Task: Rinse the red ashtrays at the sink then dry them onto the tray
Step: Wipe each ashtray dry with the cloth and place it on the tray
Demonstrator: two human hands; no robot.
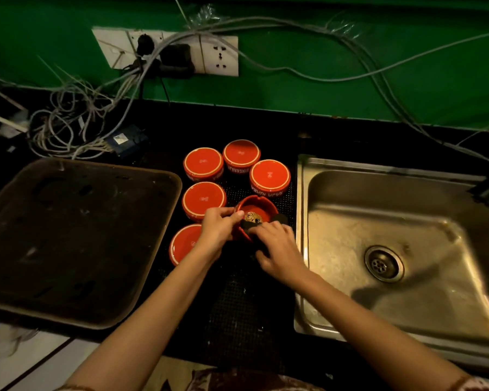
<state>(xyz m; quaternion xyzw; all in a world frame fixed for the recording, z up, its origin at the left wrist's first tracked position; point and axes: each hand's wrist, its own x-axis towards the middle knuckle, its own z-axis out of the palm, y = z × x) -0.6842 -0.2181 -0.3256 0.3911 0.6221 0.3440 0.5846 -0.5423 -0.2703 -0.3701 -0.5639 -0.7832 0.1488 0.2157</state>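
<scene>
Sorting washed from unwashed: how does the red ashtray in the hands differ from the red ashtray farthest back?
The held red ashtray sits mouth-up, showing a dark hollow with a pale mark; the rearmost red ashtray lies upside down, showing a flat white-ringed base. The first is gripped by the left hand and right hand; the second stands untouched. Both are round, red.

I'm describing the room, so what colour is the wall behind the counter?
Green: the wall shows plainly in the head view, with grey cables running across it.
</scene>
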